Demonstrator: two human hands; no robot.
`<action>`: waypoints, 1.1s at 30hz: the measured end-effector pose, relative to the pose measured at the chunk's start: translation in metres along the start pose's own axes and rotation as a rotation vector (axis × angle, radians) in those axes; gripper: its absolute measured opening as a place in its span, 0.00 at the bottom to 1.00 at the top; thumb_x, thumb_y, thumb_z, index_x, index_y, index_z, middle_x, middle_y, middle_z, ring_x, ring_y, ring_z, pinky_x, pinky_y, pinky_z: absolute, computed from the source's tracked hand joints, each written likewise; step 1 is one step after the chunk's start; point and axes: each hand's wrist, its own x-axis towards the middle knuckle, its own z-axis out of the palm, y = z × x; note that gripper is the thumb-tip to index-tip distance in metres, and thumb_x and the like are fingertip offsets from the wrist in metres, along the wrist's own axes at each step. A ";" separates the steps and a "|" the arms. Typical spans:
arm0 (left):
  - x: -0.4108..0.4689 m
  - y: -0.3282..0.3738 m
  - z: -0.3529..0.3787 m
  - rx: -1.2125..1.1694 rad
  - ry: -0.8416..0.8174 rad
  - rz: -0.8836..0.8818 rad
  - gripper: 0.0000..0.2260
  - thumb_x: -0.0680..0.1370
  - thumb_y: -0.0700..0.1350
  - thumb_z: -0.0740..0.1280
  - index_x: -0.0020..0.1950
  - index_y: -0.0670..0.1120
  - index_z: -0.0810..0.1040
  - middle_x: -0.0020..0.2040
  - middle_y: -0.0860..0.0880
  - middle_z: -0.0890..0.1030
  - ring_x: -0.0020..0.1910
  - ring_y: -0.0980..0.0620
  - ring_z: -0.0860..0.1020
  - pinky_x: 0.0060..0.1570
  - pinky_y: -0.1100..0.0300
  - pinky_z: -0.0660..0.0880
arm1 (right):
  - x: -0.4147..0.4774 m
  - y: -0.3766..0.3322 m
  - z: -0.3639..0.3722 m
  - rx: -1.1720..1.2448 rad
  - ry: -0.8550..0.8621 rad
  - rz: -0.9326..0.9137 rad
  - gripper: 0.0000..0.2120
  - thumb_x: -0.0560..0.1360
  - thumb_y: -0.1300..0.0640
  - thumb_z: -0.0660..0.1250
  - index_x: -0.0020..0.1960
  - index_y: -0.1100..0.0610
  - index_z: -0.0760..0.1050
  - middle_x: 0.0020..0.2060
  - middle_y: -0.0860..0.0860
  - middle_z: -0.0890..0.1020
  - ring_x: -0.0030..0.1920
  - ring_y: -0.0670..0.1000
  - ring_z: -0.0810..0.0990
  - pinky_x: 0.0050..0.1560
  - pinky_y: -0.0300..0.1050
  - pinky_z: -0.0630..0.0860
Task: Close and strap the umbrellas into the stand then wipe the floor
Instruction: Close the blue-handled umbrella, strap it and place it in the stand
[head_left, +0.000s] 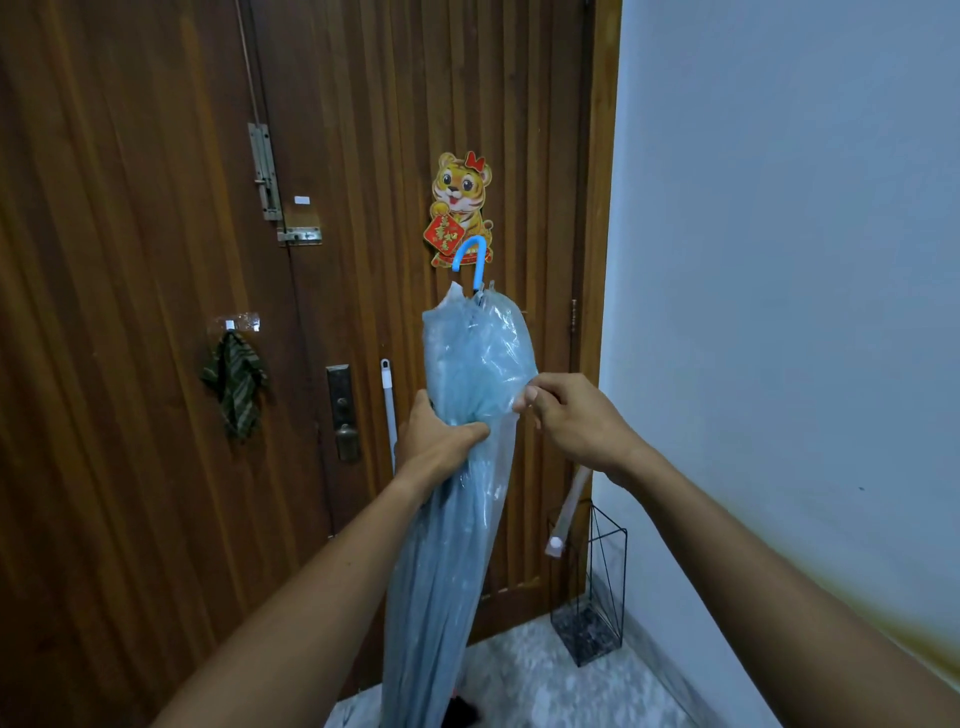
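A folded translucent blue umbrella stands upright in front of the wooden door, its blue hooked handle at the top. My left hand grips the gathered canopy around its middle. My right hand pinches the canopy's edge or strap at the right side. A black wire umbrella stand sits on the floor in the corner to the right, with a pale umbrella leaning in it. The blue umbrella's lower tip is out of view.
The brown wooden door fills the left and centre, with bolts, a lock handle and a striped cloth on a hook. A white mop handle leans on the door. A pale wall is at right; speckled floor lies below.
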 end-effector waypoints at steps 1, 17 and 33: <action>0.001 -0.002 -0.001 -0.006 -0.014 -0.010 0.29 0.64 0.51 0.77 0.62 0.52 0.69 0.53 0.53 0.78 0.49 0.51 0.80 0.43 0.56 0.79 | -0.001 0.000 -0.001 0.069 -0.018 0.020 0.17 0.85 0.54 0.57 0.46 0.54 0.82 0.38 0.47 0.81 0.38 0.46 0.78 0.42 0.42 0.73; -0.012 0.012 -0.017 -0.633 -0.521 -0.341 0.26 0.54 0.41 0.68 0.52 0.38 0.75 0.39 0.40 0.76 0.35 0.43 0.76 0.36 0.57 0.74 | -0.015 0.029 0.001 0.306 0.123 0.305 0.24 0.74 0.42 0.73 0.29 0.58 0.73 0.23 0.48 0.73 0.19 0.43 0.65 0.24 0.34 0.63; -0.021 0.013 -0.015 -0.593 -0.431 -0.298 0.08 0.71 0.36 0.58 0.37 0.38 0.76 0.29 0.43 0.77 0.26 0.47 0.77 0.28 0.63 0.75 | -0.020 0.009 -0.016 0.371 0.057 0.214 0.18 0.81 0.48 0.65 0.50 0.62 0.86 0.34 0.47 0.83 0.26 0.31 0.76 0.30 0.28 0.67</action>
